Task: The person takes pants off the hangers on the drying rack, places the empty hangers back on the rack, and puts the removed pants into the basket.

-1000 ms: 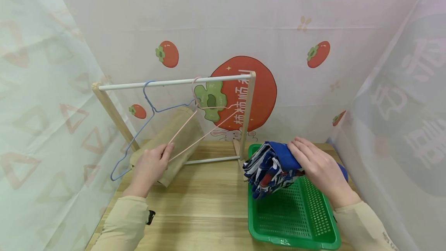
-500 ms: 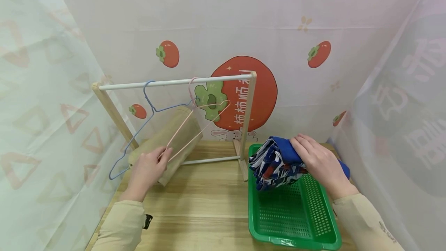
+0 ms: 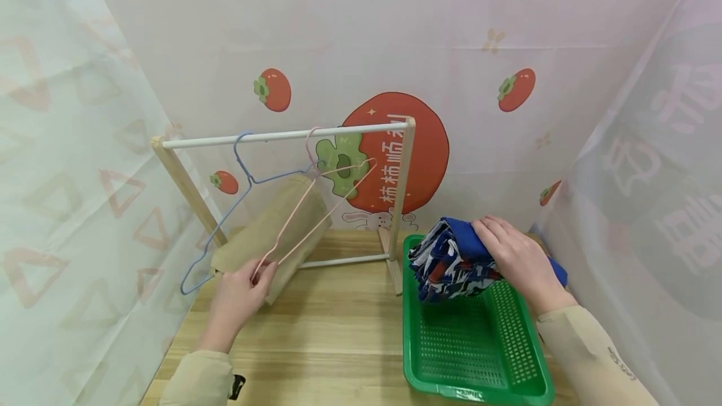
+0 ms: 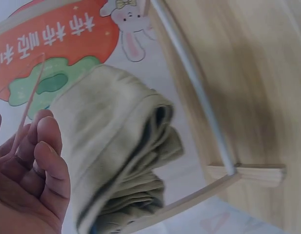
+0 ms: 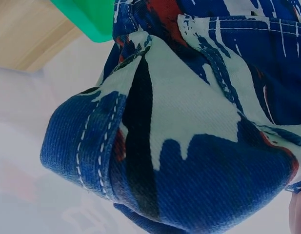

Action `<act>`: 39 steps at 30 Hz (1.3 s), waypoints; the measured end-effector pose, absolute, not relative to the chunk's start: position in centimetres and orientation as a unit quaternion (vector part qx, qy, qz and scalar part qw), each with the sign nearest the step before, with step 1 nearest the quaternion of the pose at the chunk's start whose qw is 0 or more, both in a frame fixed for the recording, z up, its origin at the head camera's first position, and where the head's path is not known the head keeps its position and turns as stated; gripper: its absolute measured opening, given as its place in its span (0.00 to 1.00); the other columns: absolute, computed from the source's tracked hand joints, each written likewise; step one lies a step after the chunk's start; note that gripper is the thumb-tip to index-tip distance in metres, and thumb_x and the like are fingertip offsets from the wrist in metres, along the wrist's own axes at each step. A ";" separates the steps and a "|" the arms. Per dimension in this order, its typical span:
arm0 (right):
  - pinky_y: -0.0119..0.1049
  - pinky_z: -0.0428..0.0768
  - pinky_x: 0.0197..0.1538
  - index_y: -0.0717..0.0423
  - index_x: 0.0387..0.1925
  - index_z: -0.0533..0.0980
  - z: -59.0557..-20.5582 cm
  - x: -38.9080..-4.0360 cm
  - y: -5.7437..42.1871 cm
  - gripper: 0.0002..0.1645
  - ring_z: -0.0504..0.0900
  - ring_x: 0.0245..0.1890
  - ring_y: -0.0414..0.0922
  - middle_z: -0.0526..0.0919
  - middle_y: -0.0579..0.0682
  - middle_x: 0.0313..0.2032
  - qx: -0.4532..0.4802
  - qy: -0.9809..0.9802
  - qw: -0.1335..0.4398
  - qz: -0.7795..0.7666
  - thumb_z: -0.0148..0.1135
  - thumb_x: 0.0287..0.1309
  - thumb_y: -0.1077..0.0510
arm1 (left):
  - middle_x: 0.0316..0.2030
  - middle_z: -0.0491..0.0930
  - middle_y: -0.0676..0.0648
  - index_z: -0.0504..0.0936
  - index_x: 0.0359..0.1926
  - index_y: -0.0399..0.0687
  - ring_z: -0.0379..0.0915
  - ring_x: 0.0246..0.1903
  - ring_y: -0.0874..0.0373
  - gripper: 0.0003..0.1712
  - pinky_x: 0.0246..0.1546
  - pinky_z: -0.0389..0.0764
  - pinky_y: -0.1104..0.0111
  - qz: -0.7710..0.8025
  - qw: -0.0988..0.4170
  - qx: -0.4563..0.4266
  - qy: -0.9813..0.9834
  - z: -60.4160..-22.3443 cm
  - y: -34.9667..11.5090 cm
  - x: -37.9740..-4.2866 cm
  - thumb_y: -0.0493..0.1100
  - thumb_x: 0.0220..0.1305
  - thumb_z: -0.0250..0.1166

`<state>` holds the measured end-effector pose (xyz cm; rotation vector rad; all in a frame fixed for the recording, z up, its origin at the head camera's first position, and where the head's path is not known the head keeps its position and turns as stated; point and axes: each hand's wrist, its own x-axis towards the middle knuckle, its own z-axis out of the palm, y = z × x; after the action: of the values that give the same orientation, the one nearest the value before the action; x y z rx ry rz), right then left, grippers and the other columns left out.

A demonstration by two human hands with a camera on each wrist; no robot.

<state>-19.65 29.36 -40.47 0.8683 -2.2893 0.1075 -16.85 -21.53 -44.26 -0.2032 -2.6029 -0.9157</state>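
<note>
Hands well apart: left hand point(image 3: 238, 296) pinches pink hanger point(image 3: 296, 208), right hand point(image 3: 521, 263) grips blue garment point(image 3: 454, 265).

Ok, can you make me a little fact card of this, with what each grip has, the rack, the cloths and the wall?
Left grip: holds one end of the pink hanger
Right grip: holds the blue patterned cloth over the far part of the green basket
Rack: pink hanger and blue hanger hooked over its top bar
Beige cloth: folded, seems draped on the blue hanger
Table: wooden
Back wall: pale, with red fruit pictures
</note>
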 end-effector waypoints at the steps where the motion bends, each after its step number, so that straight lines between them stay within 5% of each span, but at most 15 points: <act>1: 0.57 0.82 0.53 0.64 0.62 0.74 -40.5 -19.7 29.4 0.41 0.79 0.59 0.59 0.80 0.61 0.57 0.333 -0.879 0.338 0.043 0.68 0.44 0.84 | 0.16 0.77 0.58 0.85 0.43 0.48 0.68 0.14 0.69 0.10 0.19 0.67 0.70 -0.332 0.186 -0.067 -0.922 -44.6 -21.6 -16.7 0.49 0.74 0.64; 4: 0.58 0.82 0.51 0.64 0.63 0.74 -40.7 -19.9 29.5 0.42 0.79 0.58 0.60 0.80 0.61 0.57 0.330 -0.880 0.339 0.041 0.68 0.42 0.85 | 0.15 0.77 0.57 0.84 0.48 0.46 0.70 0.14 0.68 0.13 0.19 0.68 0.69 -0.348 0.170 -0.044 -0.921 -45.9 -21.7 -16.2 0.50 0.74 0.64; 16: 0.59 0.83 0.49 0.65 0.63 0.74 -40.8 -20.7 30.1 0.41 0.80 0.56 0.61 0.81 0.63 0.56 0.320 -0.883 0.342 0.025 0.66 0.45 0.85 | 0.22 0.81 0.53 0.81 0.54 0.33 0.79 0.22 0.56 0.28 0.23 0.80 0.70 -0.451 -0.041 -0.034 -0.891 -51.6 -17.6 -13.9 0.56 0.76 0.59; 26: 0.60 0.82 0.49 0.66 0.63 0.73 -40.8 -21.9 30.1 0.43 0.78 0.58 0.62 0.80 0.65 0.57 0.306 -0.893 0.329 0.019 0.69 0.42 0.86 | 0.24 0.82 0.51 0.85 0.46 0.42 0.78 0.23 0.56 0.22 0.21 0.77 0.68 -0.490 -0.207 -0.149 -0.834 -55.1 -9.4 -12.5 0.56 0.76 0.59; 39: 0.57 0.81 0.54 0.68 0.61 0.74 -42.1 -23.5 29.7 0.35 0.79 0.55 0.63 0.81 0.67 0.53 0.282 -0.903 0.322 -0.019 0.67 0.50 0.82 | 0.31 0.86 0.47 0.84 0.51 0.43 0.77 0.23 0.55 0.21 0.20 0.75 0.65 -0.528 -0.309 -0.140 -0.779 -55.5 -3.4 -12.4 0.56 0.74 0.60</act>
<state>-23.55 29.71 -42.07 0.7417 -2.3719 -0.0504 -12.39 -3.40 -55.50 -0.5558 -3.0869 -2.0912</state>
